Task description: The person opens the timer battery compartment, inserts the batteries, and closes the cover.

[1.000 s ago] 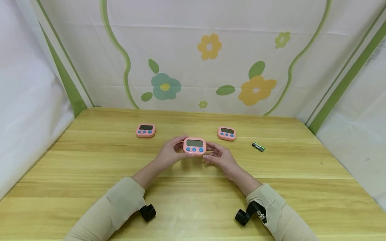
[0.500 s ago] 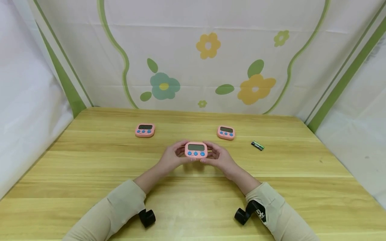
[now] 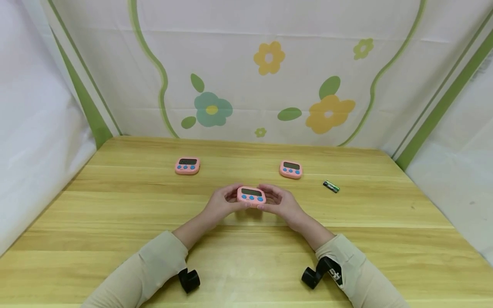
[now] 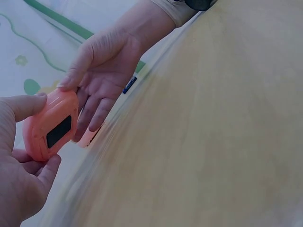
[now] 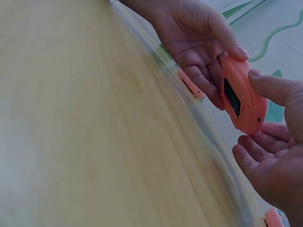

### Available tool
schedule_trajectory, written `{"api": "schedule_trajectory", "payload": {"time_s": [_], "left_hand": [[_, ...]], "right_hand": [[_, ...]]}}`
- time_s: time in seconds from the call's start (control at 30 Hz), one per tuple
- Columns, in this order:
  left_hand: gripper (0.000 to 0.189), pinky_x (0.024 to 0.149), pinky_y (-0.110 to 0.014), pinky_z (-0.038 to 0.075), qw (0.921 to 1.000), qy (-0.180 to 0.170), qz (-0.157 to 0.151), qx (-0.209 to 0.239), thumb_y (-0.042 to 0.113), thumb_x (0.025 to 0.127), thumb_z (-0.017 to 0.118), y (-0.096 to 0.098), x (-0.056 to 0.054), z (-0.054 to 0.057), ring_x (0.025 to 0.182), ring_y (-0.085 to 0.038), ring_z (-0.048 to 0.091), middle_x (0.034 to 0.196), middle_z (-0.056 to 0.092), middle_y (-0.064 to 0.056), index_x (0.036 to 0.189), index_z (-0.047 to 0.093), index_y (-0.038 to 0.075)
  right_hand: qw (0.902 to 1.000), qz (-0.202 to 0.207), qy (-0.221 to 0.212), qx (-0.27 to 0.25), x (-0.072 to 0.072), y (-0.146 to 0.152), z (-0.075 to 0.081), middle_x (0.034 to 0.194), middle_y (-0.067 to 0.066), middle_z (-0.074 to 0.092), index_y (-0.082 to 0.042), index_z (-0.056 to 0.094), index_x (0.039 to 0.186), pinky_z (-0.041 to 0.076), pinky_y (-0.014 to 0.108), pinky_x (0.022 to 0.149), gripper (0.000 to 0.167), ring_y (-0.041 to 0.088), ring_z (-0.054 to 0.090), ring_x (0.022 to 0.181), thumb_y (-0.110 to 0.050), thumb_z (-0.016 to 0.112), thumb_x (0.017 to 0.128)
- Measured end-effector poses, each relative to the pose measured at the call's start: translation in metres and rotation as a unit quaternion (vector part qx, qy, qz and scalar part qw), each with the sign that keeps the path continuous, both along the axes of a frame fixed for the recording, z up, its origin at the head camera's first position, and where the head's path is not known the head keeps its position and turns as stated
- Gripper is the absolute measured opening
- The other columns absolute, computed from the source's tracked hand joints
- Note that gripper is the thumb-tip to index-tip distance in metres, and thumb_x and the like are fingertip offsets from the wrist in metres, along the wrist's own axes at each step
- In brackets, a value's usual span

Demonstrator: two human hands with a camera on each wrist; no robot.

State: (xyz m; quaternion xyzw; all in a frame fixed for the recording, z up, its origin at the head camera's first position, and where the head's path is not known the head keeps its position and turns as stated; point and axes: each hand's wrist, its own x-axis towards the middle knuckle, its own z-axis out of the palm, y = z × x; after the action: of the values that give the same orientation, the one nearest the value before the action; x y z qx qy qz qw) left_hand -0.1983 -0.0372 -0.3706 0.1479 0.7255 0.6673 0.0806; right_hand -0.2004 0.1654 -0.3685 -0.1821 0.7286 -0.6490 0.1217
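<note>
Currently | left hand (image 3: 218, 203) pinching timer (image 3: 251, 196) by one end, fingers part-curled | right hand (image 3: 286, 205) pinching the other, likewise

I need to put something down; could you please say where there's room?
Bare: yellow wooden tabletop outside the left beige sleeve and right beige sleeve. Crowded: centre, where left hand and right hand hold a pink, rounded plastic timer.

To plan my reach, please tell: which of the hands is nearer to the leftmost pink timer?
Left. The left hand is in front of the leftmost timer and to its right; the right hand is farther right, past the held timer.
</note>
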Motion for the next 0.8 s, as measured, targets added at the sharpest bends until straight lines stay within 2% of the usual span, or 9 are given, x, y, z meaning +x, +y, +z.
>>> {"api": "schedule_trajectory", "payload": {"time_s": [0.2, 0.47, 0.63, 0.8], "left_hand": [[0.060, 0.077, -0.026, 0.047, 0.9998, -0.012, 0.014, -0.009, 0.013, 0.074, 0.069, 0.0002, -0.0005, -0.0001, 0.093, -0.019, 0.053, 0.111, 0.054, -0.011, 0.125, 0.042, -0.002], [0.060, 0.084, -0.029, 0.043, 0.9998, -0.013, 0.011, 0.013, 0.019, 0.077, 0.066, -0.0001, -0.0019, -0.0021, 0.100, -0.019, 0.050, 0.111, 0.054, -0.010, 0.126, 0.040, -0.004], [0.053, 0.082, -0.028, 0.044, 0.9997, -0.007, 0.016, 0.018, 0.018, 0.079, 0.064, 0.0004, -0.0017, -0.0026, 0.098, -0.020, 0.051, 0.107, 0.055, -0.011, 0.123, 0.044, -0.004], [0.048, 0.084, -0.027, 0.043, 0.9997, -0.011, 0.020, 0.012, 0.009, 0.081, 0.060, 0.0028, -0.0002, -0.0022, 0.102, -0.022, 0.050, 0.113, 0.053, -0.015, 0.124, 0.042, -0.003]], "right_hand": [[0.9997, -0.010, 0.007, -0.019, 0.0006, -0.0003, -0.0004, 0.123, 0.019, 0.043, 0.006, 0.039, 0.125, 0.041, 0.027, 0.087, 0.056, 0.024, 0.044, 0.110, -0.009, 0.064, 0.077], [0.9989, -0.043, 0.005, -0.019, 0.0011, -0.0009, -0.0008, 0.112, 0.020, 0.052, 0.007, 0.039, 0.124, 0.045, 0.030, 0.082, 0.056, 0.023, 0.053, 0.099, -0.016, 0.063, 0.079], [0.9964, -0.082, 0.015, 0.012, 0.0008, -0.0005, -0.0009, 0.102, 0.016, 0.058, 0.004, 0.043, 0.122, 0.047, 0.032, 0.079, 0.050, 0.019, 0.057, 0.090, -0.016, 0.061, 0.081], [0.9918, -0.119, 0.027, 0.035, -0.0011, -0.0010, -0.0008, 0.089, 0.014, 0.062, 0.000, 0.047, 0.120, 0.049, 0.030, 0.073, 0.040, 0.015, 0.059, 0.080, -0.007, 0.059, 0.082]]}}
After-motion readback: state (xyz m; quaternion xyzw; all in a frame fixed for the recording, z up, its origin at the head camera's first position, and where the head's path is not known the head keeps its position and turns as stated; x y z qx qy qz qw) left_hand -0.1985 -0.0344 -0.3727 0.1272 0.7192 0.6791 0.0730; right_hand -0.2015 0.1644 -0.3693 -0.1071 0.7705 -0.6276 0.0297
